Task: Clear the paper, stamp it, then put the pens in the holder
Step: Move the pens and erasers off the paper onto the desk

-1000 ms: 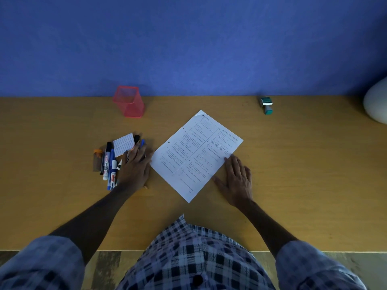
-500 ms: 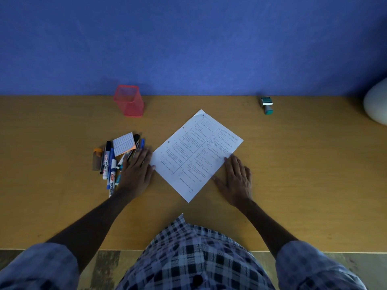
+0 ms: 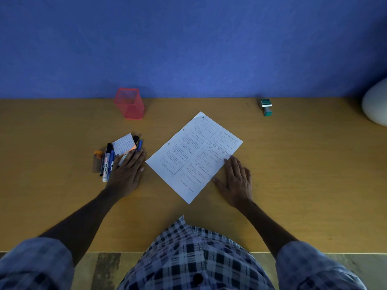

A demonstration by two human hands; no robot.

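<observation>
A printed white paper (image 3: 194, 155) lies at an angle in the middle of the wooden desk (image 3: 293, 164). My right hand (image 3: 236, 181) rests flat at its right edge, fingertips touching the sheet. My left hand (image 3: 127, 170) lies flat, fingers spread, on the right part of a pile of pens and markers (image 3: 107, 162) to the left of the paper. A small note pad (image 3: 123, 145) sits on the pile's far end. The pink mesh pen holder (image 3: 129, 103) stands at the back by the wall. The green stamp (image 3: 266, 106) lies at the back right.
A blue wall (image 3: 188, 42) runs along the far edge of the desk. A white rounded object (image 3: 377, 103) sits at the far right edge. A small orange-capped item (image 3: 96, 162) lies left of the pens. The desk's near edge is at my body.
My left hand has slid slightly to the left on the pens, pushing the pile a little away from the paper. My right hand and the paper have stayed put.
</observation>
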